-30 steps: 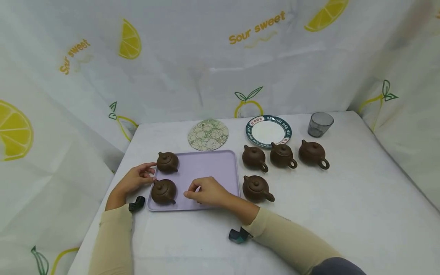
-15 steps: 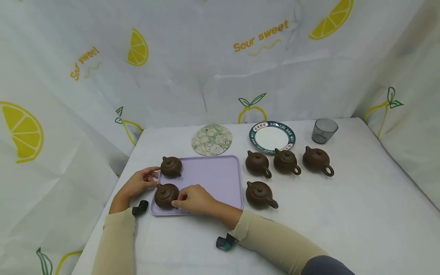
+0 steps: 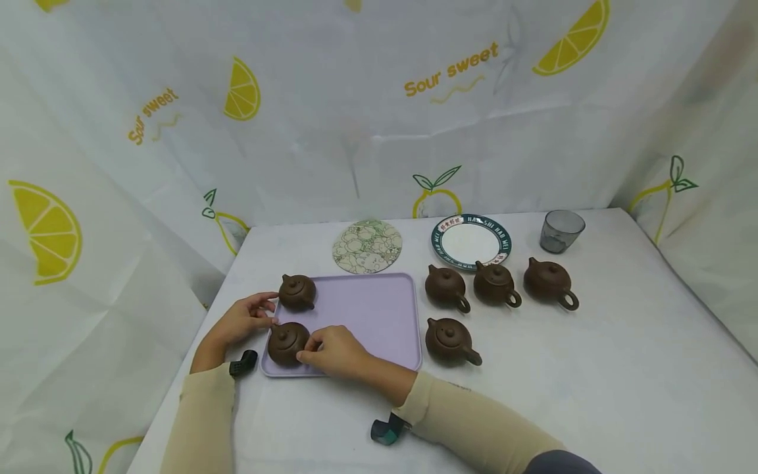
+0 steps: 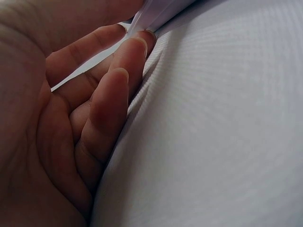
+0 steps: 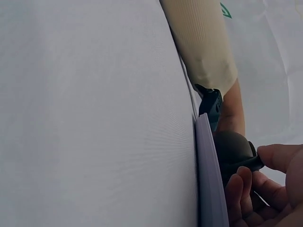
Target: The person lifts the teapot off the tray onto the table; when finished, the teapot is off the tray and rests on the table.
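Observation:
My right hand (image 3: 337,351) pinches the handle of the front brown teapot (image 3: 285,342), which sits at the left front of the lilac tray (image 3: 373,296). In the right wrist view, the thumb and fingers (image 5: 279,158) meet at that teapot's handle, just above the tray rim. My left hand (image 3: 239,321) lies at the tray's left side, its thumb near the front teapot's spout. Its loosely bent fingertips touch the tray edge in the left wrist view, beside the white cloth. Behind the front teapot, a second brown teapot (image 3: 297,292) stands on the tray.
Right of the tray stand several more brown teapots (image 3: 451,339). Farther back lie a round patterned mat (image 3: 367,247) and a green-rimmed plate (image 3: 470,241). A grey glass (image 3: 561,232) stands at the back right. Lemon-printed cloth hangs behind the table.
My right hand has moved left over the tray and taken hold of the front teapot's handle. The left hand stays at the tray edge. The head view has tilted slightly upward.

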A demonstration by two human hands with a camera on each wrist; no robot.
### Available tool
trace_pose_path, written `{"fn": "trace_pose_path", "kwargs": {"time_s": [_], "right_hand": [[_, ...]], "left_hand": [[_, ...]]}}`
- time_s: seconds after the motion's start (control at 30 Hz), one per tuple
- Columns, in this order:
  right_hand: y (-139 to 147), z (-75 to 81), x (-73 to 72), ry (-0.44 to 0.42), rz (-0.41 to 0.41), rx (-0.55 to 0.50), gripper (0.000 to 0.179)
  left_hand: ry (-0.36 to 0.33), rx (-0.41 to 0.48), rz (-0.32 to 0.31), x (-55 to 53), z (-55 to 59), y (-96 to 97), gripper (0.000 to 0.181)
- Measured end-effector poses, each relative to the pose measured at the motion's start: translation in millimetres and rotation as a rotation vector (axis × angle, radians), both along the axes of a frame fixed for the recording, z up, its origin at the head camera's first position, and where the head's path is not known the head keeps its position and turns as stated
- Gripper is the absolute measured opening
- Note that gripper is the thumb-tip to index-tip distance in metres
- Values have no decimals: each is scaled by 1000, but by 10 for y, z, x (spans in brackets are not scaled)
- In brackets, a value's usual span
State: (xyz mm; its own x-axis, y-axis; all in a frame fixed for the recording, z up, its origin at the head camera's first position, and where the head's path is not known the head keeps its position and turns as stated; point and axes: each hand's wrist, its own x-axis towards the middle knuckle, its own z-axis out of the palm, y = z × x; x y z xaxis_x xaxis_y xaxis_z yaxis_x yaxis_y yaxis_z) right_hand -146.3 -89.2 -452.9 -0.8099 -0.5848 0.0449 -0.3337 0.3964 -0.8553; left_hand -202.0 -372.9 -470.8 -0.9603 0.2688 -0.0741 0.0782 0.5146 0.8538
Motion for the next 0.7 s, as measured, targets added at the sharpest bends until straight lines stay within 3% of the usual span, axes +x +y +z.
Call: {"fn": "trace_pose_path", "kwargs": {"time_s": [0.3, 0.4, 0.7], "right_hand": [[101, -39, 32, -100, -75, -108, 16], [179, -39, 43, -133, -94, -140, 16], [503, 44, 130, -136, -154, -186, 8]], "left_hand": [[-3, -8, -4, 39, 81, 46, 62], [2, -15, 5, 3, 14, 6, 63], [8, -31, 18, -4, -4, -15, 63]]}}
